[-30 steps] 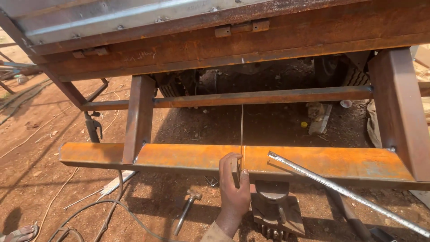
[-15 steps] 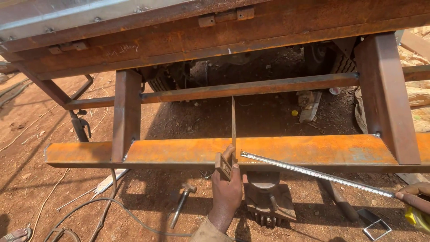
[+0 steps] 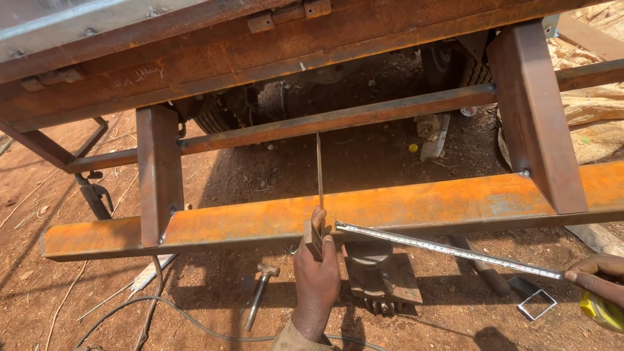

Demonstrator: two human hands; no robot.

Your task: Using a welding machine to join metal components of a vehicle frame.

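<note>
While the thin steel strip (image 3: 319,175) is held upright against the rusty lower beam (image 3: 403,208), its stability depends wholly on the left hand (image 3: 316,273), whose fingers (image 3: 318,224) are closed around the strip's lower end at the beam's near face. If that grip is loosened, the strip could tip sideways, since its upper end merely reaches the thinner cross rail (image 3: 338,117) behind and no fastening is visible there. The tape measure blade (image 3: 448,250) is stretched unsupported from beside the strip to the right hand (image 3: 598,273), where a yellow tape case (image 3: 601,311) is gripped by closed fingers; a sag or a slipped end hook would falsify the reading, and a released blade could snap back toward either hand. Bare skin is exposed to the rusty edges. On the red dirt ground (image 3: 58,299) below, a hammer (image 3: 259,292), a grey cable (image 3: 156,312), a toothed metal block (image 3: 380,276) and a small rectangular metal loop (image 3: 537,304) are lying, and any of them could be tripped over. Sideways movement along the beam is restricted by the two upright posts (image 3: 158,175).
</note>
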